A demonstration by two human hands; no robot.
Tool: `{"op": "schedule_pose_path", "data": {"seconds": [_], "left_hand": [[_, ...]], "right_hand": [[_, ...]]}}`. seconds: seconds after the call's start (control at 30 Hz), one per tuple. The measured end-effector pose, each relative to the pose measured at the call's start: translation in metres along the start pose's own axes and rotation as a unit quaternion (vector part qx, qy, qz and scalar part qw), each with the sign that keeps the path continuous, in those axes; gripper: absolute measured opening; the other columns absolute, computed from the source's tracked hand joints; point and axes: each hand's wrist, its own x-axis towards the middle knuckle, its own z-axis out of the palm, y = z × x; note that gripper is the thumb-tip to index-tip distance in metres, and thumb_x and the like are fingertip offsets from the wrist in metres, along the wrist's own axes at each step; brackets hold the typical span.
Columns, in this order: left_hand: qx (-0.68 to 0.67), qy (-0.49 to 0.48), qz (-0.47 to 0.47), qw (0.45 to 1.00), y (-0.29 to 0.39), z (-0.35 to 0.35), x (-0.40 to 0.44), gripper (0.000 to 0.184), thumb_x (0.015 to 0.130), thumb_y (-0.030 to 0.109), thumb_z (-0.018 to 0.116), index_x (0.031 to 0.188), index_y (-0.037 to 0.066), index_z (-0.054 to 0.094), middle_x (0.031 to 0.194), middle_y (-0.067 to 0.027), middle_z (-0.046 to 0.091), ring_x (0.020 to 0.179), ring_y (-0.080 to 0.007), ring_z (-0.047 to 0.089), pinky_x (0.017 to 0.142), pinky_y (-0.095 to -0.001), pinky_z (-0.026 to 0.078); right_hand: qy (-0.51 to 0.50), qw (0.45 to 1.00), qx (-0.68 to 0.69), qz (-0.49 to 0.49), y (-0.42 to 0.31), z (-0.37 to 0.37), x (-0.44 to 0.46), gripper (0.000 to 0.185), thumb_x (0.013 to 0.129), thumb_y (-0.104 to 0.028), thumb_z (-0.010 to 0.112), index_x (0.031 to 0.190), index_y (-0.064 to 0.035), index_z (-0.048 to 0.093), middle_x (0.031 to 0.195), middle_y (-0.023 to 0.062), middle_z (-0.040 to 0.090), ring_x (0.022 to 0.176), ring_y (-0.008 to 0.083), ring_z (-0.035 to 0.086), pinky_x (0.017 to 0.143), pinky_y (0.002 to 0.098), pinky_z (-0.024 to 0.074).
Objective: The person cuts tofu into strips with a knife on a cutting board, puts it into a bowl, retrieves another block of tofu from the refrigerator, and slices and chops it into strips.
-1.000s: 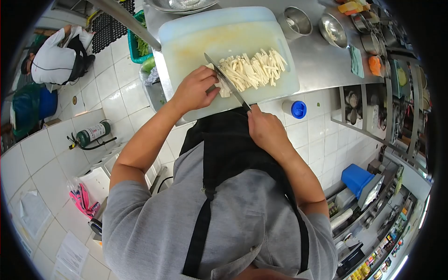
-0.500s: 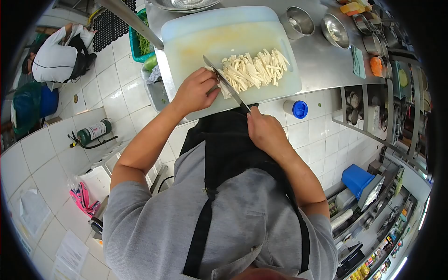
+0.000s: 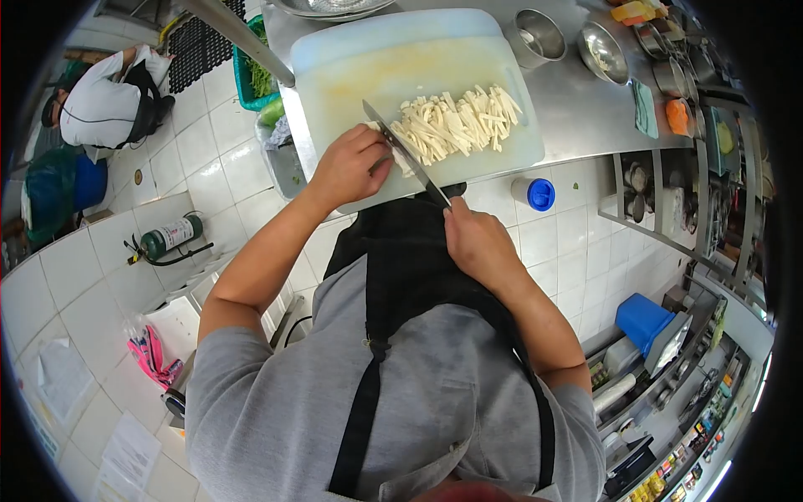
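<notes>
My right hand [image 3: 485, 243] is wrapped round the handle of a kitchen knife [image 3: 407, 154]. The blade slants up and left across the cutting board [image 3: 351, 84]. Close along the blade's left side, my left hand [image 3: 350, 166] has its fingers curled down on a pale piece of food [image 3: 374, 126], mostly hidden beneath them. To the right of the blade lies a loose heap of thin cream-coloured strips [image 3: 456, 121]; I cannot tell what food they are.
The board rests on a steel counter [image 3: 577, 125] with a metal pot [image 3: 539, 38], a steel bowl [image 3: 602, 52] and a green cloth [image 3: 645, 109]. A post [image 3: 242, 42] rises by the board's left corner. A person in white [image 3: 100, 100] bends over at the far left.
The right hand and knife handle have dropped very slightly towards my body. The left hand stays by the blade, and the heap of strips looks the same.
</notes>
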Motion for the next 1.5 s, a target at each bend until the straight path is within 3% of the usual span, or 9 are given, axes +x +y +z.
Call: {"op": "schedule_pose_path", "data": {"seconds": [0.3,0.5,0.67,0.8,0.87,1.03,1.13,1.33,1.5], "left_hand": [[0.009,0.001,-0.074,0.997,-0.005,-0.025,-0.012,0.018,0.069,0.0,0.074,0.082,0.003,0.062,0.088,-0.0131,0.062,0.082,-0.0318,0.061,0.072,-0.0384,0.053],[0.149,0.057,-0.168,0.973,0.011,-0.018,0.009,0.019,0.077,0.006,0.076,0.093,0.001,0.066,0.098,-0.0156,0.064,0.095,-0.0357,0.061,0.082,-0.0402,0.053],[0.167,-0.051,-0.207,0.963,-0.002,-0.004,0.001,0.02,0.082,0.006,0.073,0.101,0.002,0.068,0.1,-0.0146,0.064,0.099,-0.0349,0.061,0.085,-0.0421,0.053],[0.178,-0.037,-0.206,0.962,-0.002,-0.003,0.002,0.018,0.082,0.002,0.07,0.1,0.002,0.068,0.096,-0.0155,0.064,0.093,-0.0345,0.063,0.082,-0.0419,0.054],[0.052,0.026,-0.285,0.957,0.0,-0.011,0.003,0.015,0.082,-0.001,0.067,0.097,0.002,0.068,0.092,-0.0144,0.066,0.084,-0.0321,0.066,0.078,-0.0414,0.054],[0.091,0.191,-0.371,0.904,-0.035,-0.052,-0.038,0.012,0.085,-0.001,0.068,0.097,0.001,0.069,0.088,-0.0145,0.07,0.076,-0.0248,0.069,0.073,-0.0343,0.056],[0.097,0.2,-0.47,0.854,-0.063,-0.079,-0.068,0.012,0.087,0.002,0.069,0.098,0.001,0.071,0.097,-0.0149,0.072,0.082,-0.0258,0.071,0.077,-0.0345,0.056],[0.157,0.225,-0.274,0.922,-0.023,-0.069,-0.025,0.023,0.085,0.013,0.076,0.106,0.006,0.074,0.117,-0.0156,0.071,0.111,-0.0329,0.066,0.097,-0.0395,0.05],[0.066,-0.136,-0.082,0.985,0.082,-0.028,0.069,0.045,0.088,0.038,0.07,0.133,0.036,0.067,0.164,-0.0138,0.032,0.149,-0.0379,0.029,0.12,-0.0583,0.015]], "right_hand": [[0.047,0.996,0.072,0.02,0.009,-0.033,-0.001,0.016,0.099,-0.018,0.057,0.097,-0.002,0.058,0.069,0.0266,0.063,0.068,0.0496,0.061,0.062,0.0579,0.0473],[0.097,0.992,0.082,0.012,0.031,-0.079,0.0,0.021,0.098,-0.017,0.06,0.088,0.001,0.057,0.07,0.027,0.061,0.07,0.0499,0.059,0.06,0.0543,0.0449],[0.089,0.995,0.05,0.0,0.049,-0.095,0.007,0.019,0.098,-0.016,0.06,0.089,0.0012,0.058,0.069,0.0256,0.061,0.069,0.0483,0.059,0.06,0.0523,0.0449],[0.07,0.996,0.047,-0.017,0.06,-0.096,0.012,0.017,0.097,-0.016,0.06,0.091,0.0005,0.06,0.068,0.0239,0.061,0.069,0.0468,0.06,0.06,0.0521,0.046],[0.091,0.994,0.006,-0.055,0.066,-0.092,0.014,0.014,0.096,-0.015,0.06,0.092,-0.0022,0.062,0.069,0.0202,0.064,0.068,0.0429,0.063,0.06,0.0508,0.0488],[0.148,0.978,-0.078,-0.127,0.081,-0.088,0.017,0.01,0.089,-0.017,0.065,0.092,-0.008,0.063,0.074,0.0119,0.067,0.067,0.035,0.067,0.06,0.0471,0.0533],[0.151,0.97,-0.116,-0.15,0.089,-0.09,0.02,0.011,0.084,-0.019,0.068,0.09,-0.0102,0.063,0.074,0.008,0.066,0.066,0.0312,0.068,0.06,0.0446,0.0546],[0.177,0.946,-0.165,-0.215,0.117,-0.09,0.031,0.021,0.077,-0.02,0.075,0.089,-0.0116,0.06,0.071,0.0058,0.062,0.063,0.0286,0.067,0.057,0.0422,0.0535],[0.17,0.927,-0.192,-0.273,0.127,-0.096,0.041,0.028,0.073,-0.022,0.079,0.088,-0.0115,0.058,0.072,0.0053,0.06,0.063,0.0278,0.065,0.056,0.041,0.0522]]}}
